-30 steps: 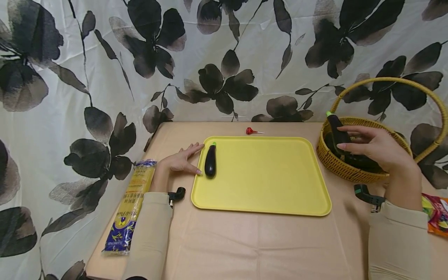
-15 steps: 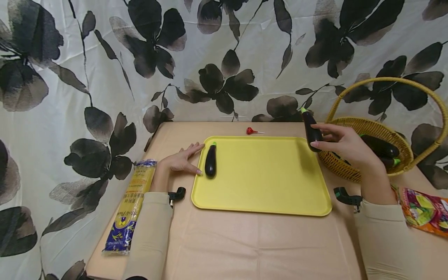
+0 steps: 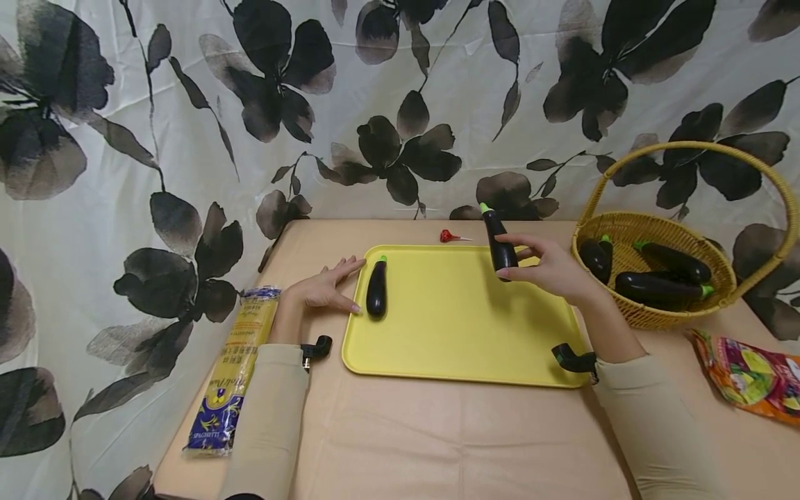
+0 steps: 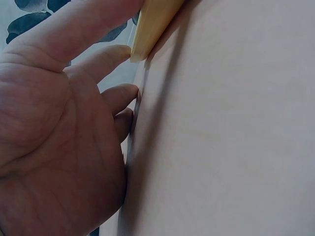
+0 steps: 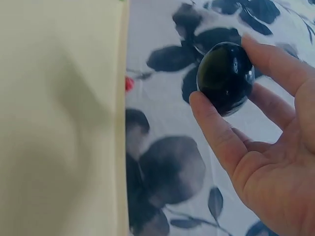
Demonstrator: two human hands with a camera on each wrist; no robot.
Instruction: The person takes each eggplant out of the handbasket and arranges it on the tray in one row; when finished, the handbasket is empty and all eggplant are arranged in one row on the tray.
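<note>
My right hand (image 3: 550, 267) pinches a dark eggplant (image 3: 498, 239) between thumb and fingers, held above the right half of the yellow tray (image 3: 462, 347). Its green stem end points up and away; in the right wrist view the eggplant's rounded end (image 5: 225, 78) faces the camera. At the tray's left edge my left hand (image 3: 321, 286) rests with fingers fairly straight, touching the rim. Beside that hand, a second eggplant (image 3: 376, 288) lies on the tray, stem end away from me. The left wrist view shows the open palm (image 4: 54, 132) and fingertips by the tray's edge (image 4: 152, 29).
A wicker basket (image 3: 650, 319) with a tall handle stands at the right, holding several eggplants (image 3: 662, 288). A colourful packet (image 3: 750, 375) lies in front of it. A spaghetti pack (image 3: 231, 375) is under the left forearm's side. A small red-handled pointed tool (image 3: 451, 236) lies behind the tray.
My right hand has lifted the eggplant out of the basket and carried it left over the tray. The left hand and the eggplant on the tray have stayed put.
</note>
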